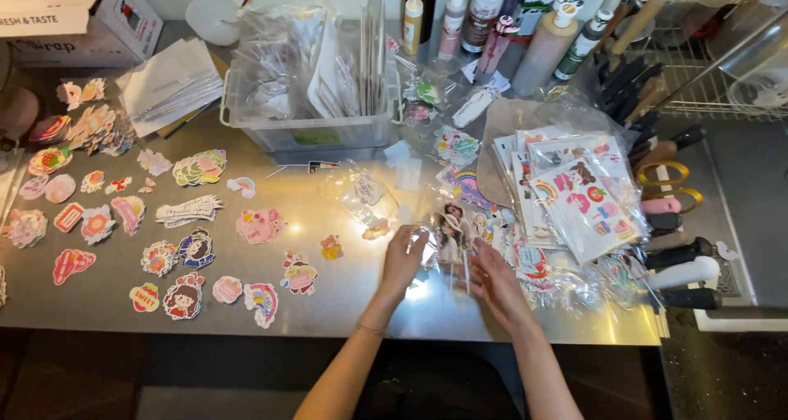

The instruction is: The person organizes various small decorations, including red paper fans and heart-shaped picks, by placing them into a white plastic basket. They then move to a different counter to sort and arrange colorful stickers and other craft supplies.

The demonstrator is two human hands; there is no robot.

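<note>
I see my left hand [403, 260] and right hand [495, 279] pinching a clear sleeve [447, 238] between them; bare tabletop [345, 293] lies left.

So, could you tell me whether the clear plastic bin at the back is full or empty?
Full: the clear bin is packed with upright cards and clear sleeves rising above its rim.

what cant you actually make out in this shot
- Head view: how the left hand and right hand grip the clear sleeve; glare and plastic blur the fingertips.
- Head view: contents of the clear plastic bin, hidden behind crumpled bags.
- Head view: lower sheets in the sticker sheet pile, covered by the upper ones.
- Head view: the cardboard box, cut off by the top left edge.
- Head view: small stickers, too small for detail.
</note>
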